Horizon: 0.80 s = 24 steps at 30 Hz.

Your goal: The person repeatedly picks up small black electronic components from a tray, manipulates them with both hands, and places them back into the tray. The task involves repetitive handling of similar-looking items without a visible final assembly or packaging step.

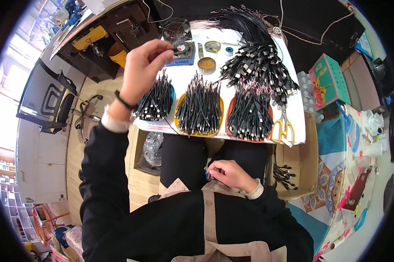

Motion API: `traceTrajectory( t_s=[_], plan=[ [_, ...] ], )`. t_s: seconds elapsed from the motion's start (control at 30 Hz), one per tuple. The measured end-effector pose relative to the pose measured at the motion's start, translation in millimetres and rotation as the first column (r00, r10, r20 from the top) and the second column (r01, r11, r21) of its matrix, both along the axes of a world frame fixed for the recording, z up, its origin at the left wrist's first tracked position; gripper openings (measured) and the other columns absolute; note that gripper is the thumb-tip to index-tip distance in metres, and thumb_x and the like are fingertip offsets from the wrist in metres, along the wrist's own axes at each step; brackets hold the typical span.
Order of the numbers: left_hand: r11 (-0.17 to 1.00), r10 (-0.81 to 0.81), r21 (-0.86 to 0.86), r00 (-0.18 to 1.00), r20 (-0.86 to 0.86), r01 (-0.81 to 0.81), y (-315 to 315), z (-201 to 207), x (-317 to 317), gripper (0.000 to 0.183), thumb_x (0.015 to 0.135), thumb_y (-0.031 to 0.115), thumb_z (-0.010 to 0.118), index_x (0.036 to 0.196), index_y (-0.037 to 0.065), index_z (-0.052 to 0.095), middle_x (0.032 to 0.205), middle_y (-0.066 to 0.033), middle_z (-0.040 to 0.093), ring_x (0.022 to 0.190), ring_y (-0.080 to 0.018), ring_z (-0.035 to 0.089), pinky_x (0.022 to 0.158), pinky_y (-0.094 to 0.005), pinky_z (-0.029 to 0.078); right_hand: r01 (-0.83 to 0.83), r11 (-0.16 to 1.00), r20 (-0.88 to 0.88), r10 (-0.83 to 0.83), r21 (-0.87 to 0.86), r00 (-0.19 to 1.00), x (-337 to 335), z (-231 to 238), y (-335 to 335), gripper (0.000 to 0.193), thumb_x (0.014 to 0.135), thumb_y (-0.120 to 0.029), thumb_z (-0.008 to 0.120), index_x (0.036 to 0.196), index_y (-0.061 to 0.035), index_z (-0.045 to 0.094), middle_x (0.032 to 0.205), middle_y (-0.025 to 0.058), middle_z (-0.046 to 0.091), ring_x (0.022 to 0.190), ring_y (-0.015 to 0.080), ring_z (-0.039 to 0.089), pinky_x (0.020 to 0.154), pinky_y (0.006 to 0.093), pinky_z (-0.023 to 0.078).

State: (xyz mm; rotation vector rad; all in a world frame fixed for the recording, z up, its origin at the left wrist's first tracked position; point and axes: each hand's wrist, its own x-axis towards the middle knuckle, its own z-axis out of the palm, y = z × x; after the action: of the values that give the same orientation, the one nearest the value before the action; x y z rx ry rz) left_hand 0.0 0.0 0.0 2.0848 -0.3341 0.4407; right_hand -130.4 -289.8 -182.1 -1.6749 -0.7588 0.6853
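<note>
My left hand (145, 65) is raised over the far left of the white table (288, 43), thumb and fingers pinched together. Its fingertips meet the edge of a black ring-shaped roll (181, 47) above a blue box (182, 60); whether they grip it I cannot tell. Low over my lap, my right hand (232, 174) is curled closed, with a small bluish bit showing at the fingers. Black cables (155, 102) with metal plugs fill a blue tray (172, 97). More stand in a yellow tray (177, 120) and an orange-red tray (228, 124). Yellow-handled scissors (283, 129) lie at the right.
A large cable bundle (253, 48) lies at the table's far right. Behind the trays are an amber-filled tin (206, 64), a wire spool (229, 51), a round dish (212, 46) and a fan (176, 30). A cardboard box (308, 153) holding cables stands right of my legs.
</note>
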Motion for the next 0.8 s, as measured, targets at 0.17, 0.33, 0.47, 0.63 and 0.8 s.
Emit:
traceTrajectory(
  t_s=[0.17, 0.33, 0.47, 0.63, 0.8],
  plan=[
    [0.877, -0.090, -0.473, 0.996, 0.009, 0.084, -72.8, -2.2, -83.9, 0.015, 0.092, 0.002, 0.061, 0.105, -0.004, 0.060, 0.082, -0.0065, 0.067, 0.062, -0.0035, 0.051, 0.055, -0.0170, 0.040, 0.288, 0.909, 0.439, -0.401, 0.301, 0.804, 20.6, 77.5, 6.7, 0.035, 0.087, -0.015, 0.065, 0.117, -0.0005, 0.057, 0.116, 0.0122, 0.059, 0.098, 0.0227, 0.057, 0.079, 0.0304, 0.045],
    [0.569, -0.418, -0.785, 0.908, -0.019, 0.246, -162.4, -10.8, -146.5, 0.015, 0.093, 0.001, 0.060, 0.107, -0.005, 0.058, 0.087, -0.0111, 0.068, 0.065, -0.0054, 0.054, 0.059, -0.0173, 0.043, 0.274, 0.879, 0.452, -0.442, 0.390, 0.774, -9.7, 95.2, 8.9, 0.046, 0.088, -0.019, 0.062, 0.126, 0.0015, 0.046, 0.111, 0.0227, 0.056, 0.103, 0.0432, 0.054, 0.091, 0.0464, 0.042],
    [0.558, -0.578, -0.735, 0.816, -0.011, 0.386, -188.0, -13.6, -143.8, 0.037, 0.094, 0.001, 0.058, 0.129, -0.002, 0.049, 0.122, -0.0138, 0.061, 0.113, -0.0162, 0.057, 0.088, -0.0264, 0.050, 0.507, 0.803, 0.430, -0.596, 0.313, 0.678, -24.4, 107.2, -50.6, 0.022, 0.092, -0.021, 0.056, 0.098, 0.0003, 0.055, 0.092, 0.0183, 0.058, 0.083, 0.0382, 0.060, 0.074, 0.0416, 0.048],
    [0.719, -0.441, -0.636, 0.891, -0.105, 0.280, -152.9, -28.7, -128.4, 0.035, 0.096, 0.004, 0.052, 0.130, -0.003, 0.049, 0.122, -0.0156, 0.062, 0.115, -0.0204, 0.058, 0.093, -0.0307, 0.048, 0.597, 0.399, 0.263, -0.915, 0.696, 0.305, -28.8, 148.1, -182.0, 0.034, 0.106, -0.031, 0.032, 0.099, -0.0021, 0.047, 0.077, 0.0058, 0.051, 0.067, 0.0108, 0.047, 0.062, 0.0252, 0.040],
    [0.844, -0.241, -0.532, 0.937, -0.253, 0.073, -101.8, -57.4, -127.8, 0.023, 0.095, 0.004, 0.054, 0.116, -0.003, 0.059, 0.104, -0.0104, 0.067, 0.089, -0.0120, 0.061, 0.077, -0.0241, 0.047, 0.851, 0.082, 0.049, -0.997, 0.519, 0.066, 4.5, 84.2, -238.5, 0.035, 0.105, -0.033, 0.037, 0.100, -0.0028, 0.054, 0.070, 0.0038, 0.053, 0.063, 0.0101, 0.047, 0.059, 0.0235, 0.037]
  ],
)
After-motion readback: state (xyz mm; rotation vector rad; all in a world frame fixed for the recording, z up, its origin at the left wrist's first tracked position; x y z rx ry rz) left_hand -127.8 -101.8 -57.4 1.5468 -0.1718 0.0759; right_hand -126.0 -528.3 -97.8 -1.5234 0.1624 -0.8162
